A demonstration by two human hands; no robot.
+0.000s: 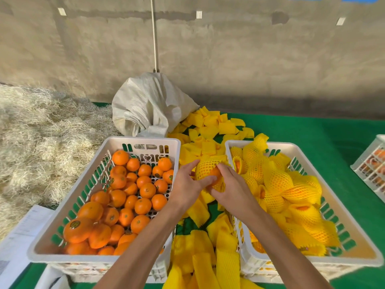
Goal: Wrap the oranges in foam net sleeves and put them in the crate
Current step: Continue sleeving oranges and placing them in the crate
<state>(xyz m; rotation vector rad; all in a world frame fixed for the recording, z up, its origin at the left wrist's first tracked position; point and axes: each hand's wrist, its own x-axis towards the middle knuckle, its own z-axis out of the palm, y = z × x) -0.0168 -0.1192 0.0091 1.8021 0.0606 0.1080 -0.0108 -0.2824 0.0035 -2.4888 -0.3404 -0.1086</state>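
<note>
A: Crates?
B: Left crate (62, 207) holds bare oranges (133, 197). Right crate (333, 207) holds wrapped oranges (279, 180).
A: Room between?
B: Narrow gap over green table (312, 134), littered with loose sleeves (210, 124). White sack (145, 105) behind.
A: Current orange?
B: Orange (214, 173) above the gap, just beside right crate's rim, half inside a net sleeve (206, 165). Left hand (187, 184) and right hand (233, 188) both grip it, fingers curled round. Sleeve's open end faces the person; long axis runs away.

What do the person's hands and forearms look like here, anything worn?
Both bare: left hand and right hand have no gloves, and no rings, watch or bands are visible. Both forearms are uncovered down to the bottom edge of the head view, with no sleeves showing. No markings or tape visible.
</note>
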